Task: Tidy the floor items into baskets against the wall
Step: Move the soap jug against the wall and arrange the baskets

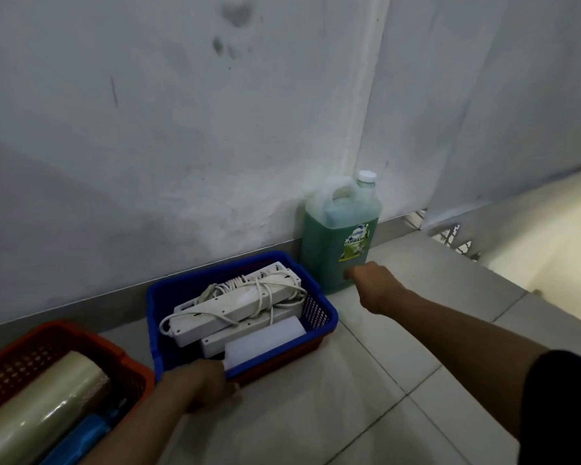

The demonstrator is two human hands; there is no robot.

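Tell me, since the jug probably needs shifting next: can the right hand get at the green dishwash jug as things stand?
Probably yes. The right hand is already stretched out to the green dishwash jug, nothing lying between them. The blue basket sits to the jug's left, off that path.

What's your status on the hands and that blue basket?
Left hand gripping blue basket near rim. Right hand at green jug; grip unclear. Power strips inside. Nothing blocking.

A pale grey-white plastered wall (148, 129), smudged with dark marks, meets a second white wall (483, 95) at a corner. A dull grey skirting strip (81, 298) runs along its foot. The floor of large off-white glossy tiles (399, 330) ends at right beside what may be a step.
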